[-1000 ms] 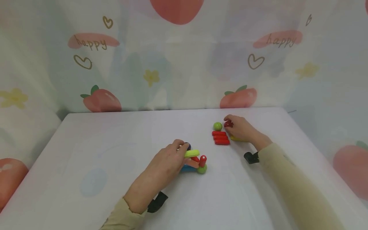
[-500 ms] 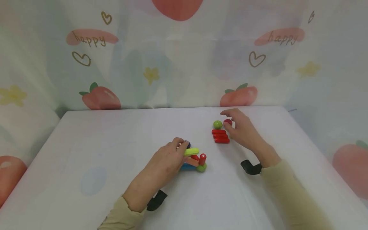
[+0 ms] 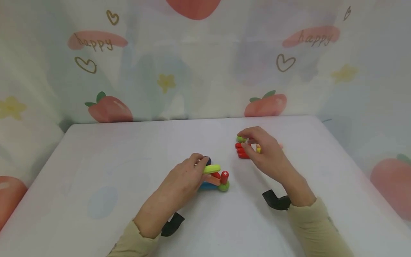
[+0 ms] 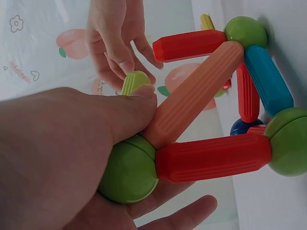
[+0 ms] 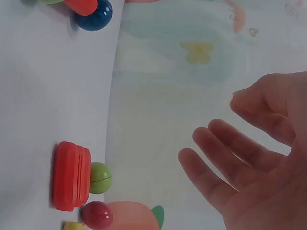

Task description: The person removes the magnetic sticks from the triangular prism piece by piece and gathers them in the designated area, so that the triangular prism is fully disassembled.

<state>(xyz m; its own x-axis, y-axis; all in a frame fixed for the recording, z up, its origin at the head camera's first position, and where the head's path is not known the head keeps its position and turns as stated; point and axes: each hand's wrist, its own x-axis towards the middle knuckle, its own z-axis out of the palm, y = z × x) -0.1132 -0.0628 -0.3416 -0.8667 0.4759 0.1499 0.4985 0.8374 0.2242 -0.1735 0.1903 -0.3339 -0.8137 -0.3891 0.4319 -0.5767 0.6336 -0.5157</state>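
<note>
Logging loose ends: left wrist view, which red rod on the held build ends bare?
Topmost red rod, running left from the upper green ball: its left end is bare. Lowest red rod joins two green balls; rear ones show none.

R hand [image 3: 267, 157] releasing maroon ball [image 5: 97, 215], approx. 1-sec. interval

R hand is hanging apart from the ball it was gripping 1 sec. ago, its fingers now loosening. Cf. 0.5 sec. ago: hand is shifting leftward & nearer, thus covering pt. of green ball [image 3: 241, 138] and red rods [image 3: 241, 150] in head view. R sleeve [image 3: 316, 226] and blk. wrist piece [image 3: 275, 200] are likewise coming nearer. Yel. rod [image 3: 258, 149] is showing more, and a peach piece [image 3: 281, 145] is appearing beside the hand. Wall prints [image 3: 265, 106] are sitting slightly higher.
</note>
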